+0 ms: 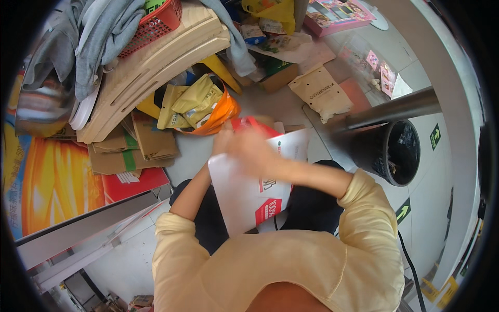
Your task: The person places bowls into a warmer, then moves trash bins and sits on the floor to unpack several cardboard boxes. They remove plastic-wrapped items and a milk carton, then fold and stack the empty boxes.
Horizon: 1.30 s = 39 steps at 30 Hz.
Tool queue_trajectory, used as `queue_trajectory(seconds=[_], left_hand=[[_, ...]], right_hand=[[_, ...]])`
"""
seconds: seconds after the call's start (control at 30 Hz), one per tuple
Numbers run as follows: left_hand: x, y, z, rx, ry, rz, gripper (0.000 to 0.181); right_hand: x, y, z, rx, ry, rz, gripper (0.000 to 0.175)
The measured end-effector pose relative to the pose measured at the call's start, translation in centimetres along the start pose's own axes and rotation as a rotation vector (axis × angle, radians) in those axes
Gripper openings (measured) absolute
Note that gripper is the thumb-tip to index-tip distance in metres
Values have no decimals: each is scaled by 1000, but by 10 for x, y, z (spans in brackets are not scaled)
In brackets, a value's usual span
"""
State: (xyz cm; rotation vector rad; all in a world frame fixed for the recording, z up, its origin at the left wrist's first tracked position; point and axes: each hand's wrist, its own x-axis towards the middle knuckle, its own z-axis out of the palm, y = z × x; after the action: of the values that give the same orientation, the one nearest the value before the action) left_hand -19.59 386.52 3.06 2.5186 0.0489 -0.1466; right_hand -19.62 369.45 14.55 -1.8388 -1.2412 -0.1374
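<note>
A white and red printed package [237,195], likely a carton or paper bag, stands tilted between my knees. Its far top edge shows a red part [253,124]. My left hand [223,137] grips that top at its far left corner, with its fingers partly hidden. Over the near side of the top is my right hand [251,150], blurred by motion. Its fingers are too smeared to show whether they hold the package. Just beyond my left hand sits an orange bag [226,111] with several yellow pouches [197,99] in it.
Flattened cardboard [152,136] lies left, beneath a curved wooden piece [156,78] bearing a red basket [156,29] and grey clothing [105,43]. A black bin [384,152] lies tipped at right beside a metal post [393,107]. A tan pouch [321,93] is ahead.
</note>
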Motion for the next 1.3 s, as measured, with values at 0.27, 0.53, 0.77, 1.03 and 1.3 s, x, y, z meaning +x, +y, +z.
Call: queue_trajectory(seconds=[0.27,0.53,0.77,1.03,1.3], left_hand=[[-24,54,-47,108,268,185,66],[-40,64,-85,7,143,267,70],[-34,44,-98,8,54,342,68],[-19,40,-116,180,-42,448,51],[0,57,-119,449,-82,916,14]], right_hand=[[24,58,-25,180,-530,876,112],[15,19,-31,81,-508,745,101],[15,20,-21,82,-489,721,98],[16,34,-10,137,-447,728,94],[8,52,-1,214,-457,666,92]])
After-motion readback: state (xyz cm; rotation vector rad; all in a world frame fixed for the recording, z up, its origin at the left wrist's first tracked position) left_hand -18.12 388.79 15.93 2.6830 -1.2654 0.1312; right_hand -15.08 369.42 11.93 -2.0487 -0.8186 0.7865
